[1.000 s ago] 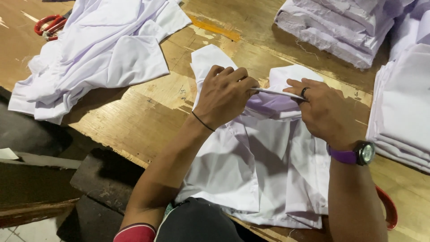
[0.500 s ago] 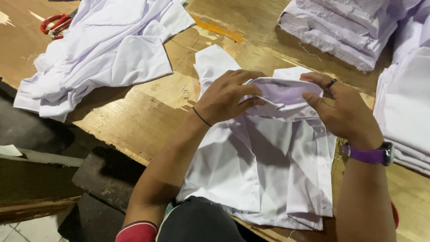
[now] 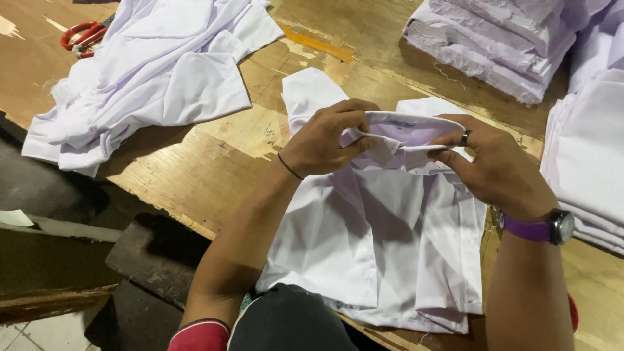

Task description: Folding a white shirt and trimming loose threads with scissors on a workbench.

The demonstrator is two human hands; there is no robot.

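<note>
**Both hands pinching the collar of a white shirt at the table edge**

Left hand (image 3: 325, 140) is clenching on the left end of the collar (image 3: 409, 127), thumb under and fingers curling over the top. Right hand (image 3: 497, 166) is pinching the right end of the same collar between thumb and fingertips; a ring is showing on one finger, a purple-strapped watch (image 3: 546, 227) on the wrist. The white shirt (image 3: 383, 240) is lying flat, front side up, on the wooden table (image 3: 208, 175), hem hanging toward the person, collar raised off the board.

Change since a second ago: the hands were close together at the collar's middle; now they are sitting apart at its two ends, and the collar band is standing up and stretched between them. Reads as the collar being shaped or straightened — possibly the top button being closed, but the placket is hidden behind the fingers, so cannot tell.

Around: a loose heap of white shirts (image 3: 149, 71) is lying to the upper left, red-handled scissors (image 3: 81, 36) beside it. A folded stack (image 3: 494, 45) is sitting at upper right, another stack (image 3: 591, 156) at the right edge.
</note>
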